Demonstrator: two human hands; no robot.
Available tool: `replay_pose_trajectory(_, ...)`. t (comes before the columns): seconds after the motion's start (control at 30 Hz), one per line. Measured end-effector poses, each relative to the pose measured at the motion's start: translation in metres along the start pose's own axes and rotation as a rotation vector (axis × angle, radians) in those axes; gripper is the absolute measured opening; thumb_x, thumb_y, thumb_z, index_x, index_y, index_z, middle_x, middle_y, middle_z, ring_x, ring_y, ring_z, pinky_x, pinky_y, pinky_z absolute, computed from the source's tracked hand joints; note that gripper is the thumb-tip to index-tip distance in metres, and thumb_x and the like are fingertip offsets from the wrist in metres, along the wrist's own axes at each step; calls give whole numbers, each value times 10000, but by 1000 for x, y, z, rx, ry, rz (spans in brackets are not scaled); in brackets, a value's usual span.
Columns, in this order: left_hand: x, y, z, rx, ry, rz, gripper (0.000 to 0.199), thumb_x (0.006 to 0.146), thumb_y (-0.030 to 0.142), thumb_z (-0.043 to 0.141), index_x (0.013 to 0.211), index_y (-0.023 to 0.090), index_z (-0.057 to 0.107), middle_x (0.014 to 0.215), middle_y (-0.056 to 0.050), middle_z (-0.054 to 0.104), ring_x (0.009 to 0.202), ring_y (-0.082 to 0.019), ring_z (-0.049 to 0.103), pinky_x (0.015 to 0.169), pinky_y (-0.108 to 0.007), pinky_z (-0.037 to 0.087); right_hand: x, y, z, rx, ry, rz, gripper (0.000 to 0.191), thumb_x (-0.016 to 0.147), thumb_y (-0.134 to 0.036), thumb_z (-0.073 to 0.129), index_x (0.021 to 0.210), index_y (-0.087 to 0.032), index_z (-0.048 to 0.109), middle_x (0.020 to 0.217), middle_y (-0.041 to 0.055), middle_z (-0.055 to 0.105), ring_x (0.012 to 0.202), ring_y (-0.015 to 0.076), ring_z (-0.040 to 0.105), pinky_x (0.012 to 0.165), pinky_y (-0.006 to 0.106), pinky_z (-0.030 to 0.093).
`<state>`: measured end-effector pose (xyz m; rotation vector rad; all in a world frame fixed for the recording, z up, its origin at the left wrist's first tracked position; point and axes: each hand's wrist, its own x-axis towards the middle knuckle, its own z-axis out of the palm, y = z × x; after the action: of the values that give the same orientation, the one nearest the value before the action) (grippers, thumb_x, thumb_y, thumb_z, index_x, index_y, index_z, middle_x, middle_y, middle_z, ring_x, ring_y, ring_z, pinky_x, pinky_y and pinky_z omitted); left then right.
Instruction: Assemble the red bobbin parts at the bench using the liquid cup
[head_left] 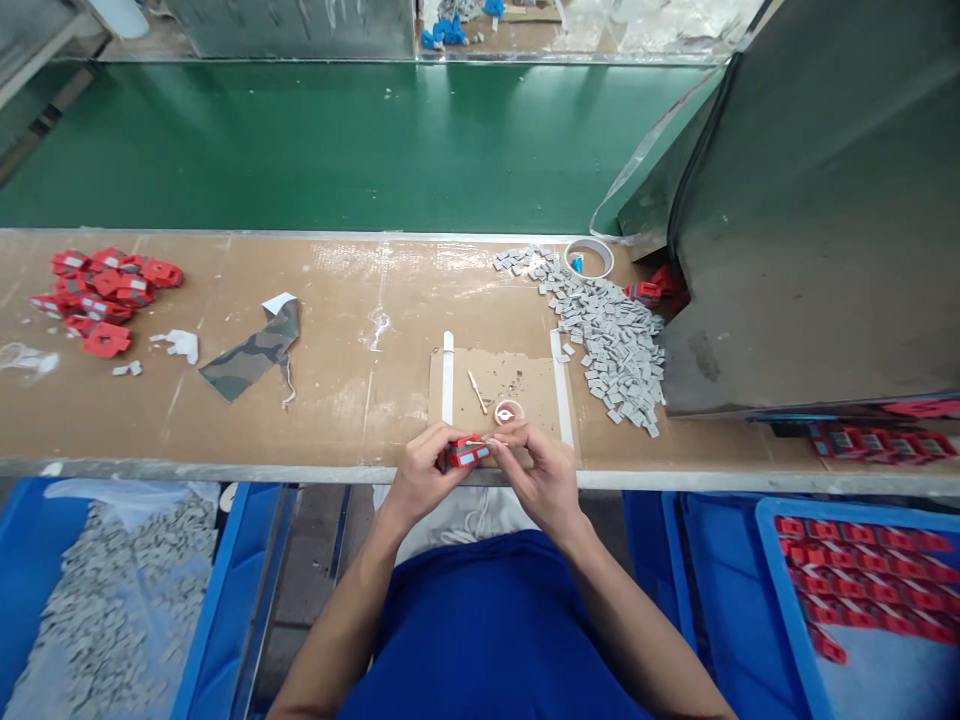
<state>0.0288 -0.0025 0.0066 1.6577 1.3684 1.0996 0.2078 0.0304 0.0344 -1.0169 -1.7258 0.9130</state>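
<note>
Head view: over the workbench's (330,425) near edge, the left hand (426,472) holds a red part (466,455), fingers closed around it; the right hand (544,478) pinches a thin stick (478,443) against it.

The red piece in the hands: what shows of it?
The red piece is small, blocky and plastic-looking, with dark grey parts and pale rectangles on its near side. It is held roughly crosswise by the near edge of the table, its left end in the left hand. The right hand holds a thin stick at its top; contact is unclear.
</note>
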Motion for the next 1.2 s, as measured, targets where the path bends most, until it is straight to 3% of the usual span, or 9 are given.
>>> replay_pose_trajectory(0.17, -1, -1, -1, -50, 7, -50, 141, 875, 195, 730, 1013, 164, 724, 887, -52, 730, 750, -155, 663, 627, -225, 491, 0, 2, -12, 25, 114, 23, 114, 967, -223, 650, 855, -225, 635, 855, 50, 774, 821, 190, 750, 744, 305, 591)
replay_pose_trajectory(0.33, -1, -2, -3, -91, 4, -100, 159, 876, 239, 746, 1017, 166, 738, 889, -57, 739, 736, -159, 682, 622, -225, 520, 5, 15, -26, -90, 224, 49, 152, 967, -262, 650, 823, -222, 623, 880, 57, 724, 836, 196, 700, 732, 320, 551)
replay_pose_trajectory(0.43, -1, -2, -4, -90, 8, -99, 176, 874, 269, 755, 1017, 168, 742, 904, -62, 750, 743, -162, 693, 632, -226, 539, 6, 25, -22, -167, 164, 39, 146, 976, -257, 628, 835, -221, 634, 920, 65, 704, 867, 201, 682, 744, 328, 542)
replay_pose_trajectory(0.5, -1, -2, -5, -86, 15, -100, 176, 876, 284, 757, 1008, 169, 749, 912, -68, 761, 744, -165, 703, 629, -226, 550, 6, 30, -21, -192, 81, 31, 73, 980, -271, 621, 945, -220, 662, 1028, 89, 699, 956, 217, 681, 791, 346, 549)
replay_pose_trajectory(0.57, 0, -4, -6, -81, 14, -100, 176, 874, 287, 760, 1007, 171, 762, 917, -73, 773, 749, -172, 718, 623, -225, 562, 11, 37, -27, -215, 33, 17, 135, 979, -299, 618, 1080, -220, 661, 1140, 113, 685, 1055, 238, 666, 845, 369, 548)
replay_pose_trajectory(0.73, -1, -10, -8, -79, 39, -50, 294, 860, 260, 774, 1143, 181, 779, 1052, -108, 807, 900, -218, 770, 751, -268, 620, 49, 61, -74, -450, 102, 104, 143, 989, -272, 541, 982, -207, 669, 994, 92, 703, 884, 230, 654, 773, 347, 514)
replay_pose_trajectory(0.9, -1, -13, -9, -102, 51, -56, 338, 856, 282, 784, 1178, 178, 778, 1050, -112, 810, 895, -219, 778, 765, -274, 629, 95, 79, -110, -750, -103, 169, 164, 942, -165, 557, 1007, -187, 706, 1012, 93, 720, 904, 245, 649, 829, 348, 468)
replay_pose_trajectory(1.07, 0, -11, -9, -135, 56, -70, 330, 843, 247, 792, 1167, 182, 781, 1052, -103, 812, 910, -209, 778, 782, -258, 625, 118, 80, -101, -929, -305, 209, 198, 940, -135, 571, 1039, -167, 739, 1086, 126, 725, 990, 261, 651, 844, 324, 441)
replay_pose_trajectory(1.2, 1, -11, -11, -159, 56, -58, 348, 844, 253, 796, 1185, 188, 779, 1044, -101, 808, 897, -204, 771, 774, -258, 617, 126, 82, -93, -932, -316, 235, 177, 910, -96, 601, 989, -156, 747, 1062, 129, 738, 958, 254, 659, 823, 312, 435)
